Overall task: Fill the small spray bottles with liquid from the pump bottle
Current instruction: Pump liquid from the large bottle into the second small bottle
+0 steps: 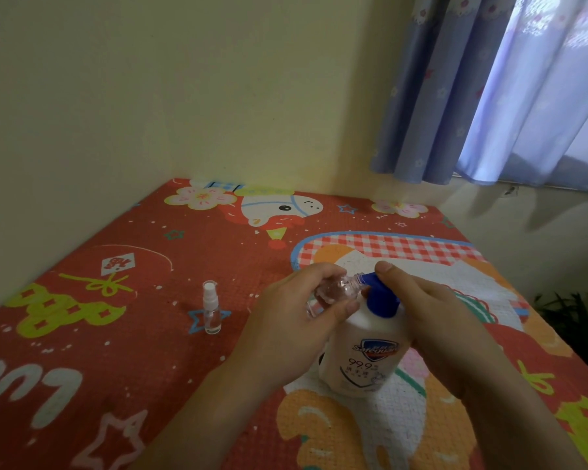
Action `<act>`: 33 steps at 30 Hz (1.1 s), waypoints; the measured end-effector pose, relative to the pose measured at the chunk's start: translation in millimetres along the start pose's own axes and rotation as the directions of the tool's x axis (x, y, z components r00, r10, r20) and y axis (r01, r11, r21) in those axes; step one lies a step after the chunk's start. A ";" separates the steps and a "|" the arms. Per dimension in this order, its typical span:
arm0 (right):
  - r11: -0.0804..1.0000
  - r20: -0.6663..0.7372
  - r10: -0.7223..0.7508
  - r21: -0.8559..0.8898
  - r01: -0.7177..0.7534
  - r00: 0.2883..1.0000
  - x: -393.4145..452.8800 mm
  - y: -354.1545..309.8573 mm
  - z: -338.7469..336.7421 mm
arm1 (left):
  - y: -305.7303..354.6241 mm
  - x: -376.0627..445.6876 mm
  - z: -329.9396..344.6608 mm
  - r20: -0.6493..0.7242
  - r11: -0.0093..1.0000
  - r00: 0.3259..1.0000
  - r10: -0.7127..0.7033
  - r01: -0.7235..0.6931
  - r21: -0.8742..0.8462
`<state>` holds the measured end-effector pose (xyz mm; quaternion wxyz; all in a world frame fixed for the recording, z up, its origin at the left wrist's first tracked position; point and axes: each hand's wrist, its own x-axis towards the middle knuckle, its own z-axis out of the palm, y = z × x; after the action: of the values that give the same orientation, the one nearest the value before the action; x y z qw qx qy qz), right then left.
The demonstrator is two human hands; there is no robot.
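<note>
The white pump bottle (365,354) stands on the red patterned tabletop (116,334). Right hand (431,320) presses its blue pump; left hand (296,320) has a grip clenched round a tilted open spray bottle (336,289), mouth at the nozzle. Left of the pump bottle stands a capped spray bottle (212,308). A wandering mouth would likely spill liquid.

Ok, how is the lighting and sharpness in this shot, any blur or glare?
Head view: daylight glows through the curtain at upper right, slightly washed out; the mat is dimmer but readable; the image is soft overall, the clear bottle in the left hand hard to make out; wide-angle bending shows at the edges.
</note>
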<state>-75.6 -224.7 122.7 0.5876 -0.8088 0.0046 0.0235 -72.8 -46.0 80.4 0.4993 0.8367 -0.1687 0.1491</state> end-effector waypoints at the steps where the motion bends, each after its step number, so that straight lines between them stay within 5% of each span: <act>1: 1.000 -0.003 -0.007 -0.006 0.007 1.000 0.5 -0.1 0.0 | -0.2 0.0 0.1 0.002 1.000 1.000 -0.004 0.004 0.001; 33: 0.996 -0.029 0.054 0.073 -0.052 0.998 -1.7 -1.2 6.3 | 4.2 -1.0 3.1 -0.025 0.998 0.999 0.023 -0.024 -0.057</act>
<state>-77.4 -218.3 121.9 0.6156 -0.7868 0.0359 0.0263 -75.3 -50.5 81.9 0.5234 0.8180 -0.1767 0.1602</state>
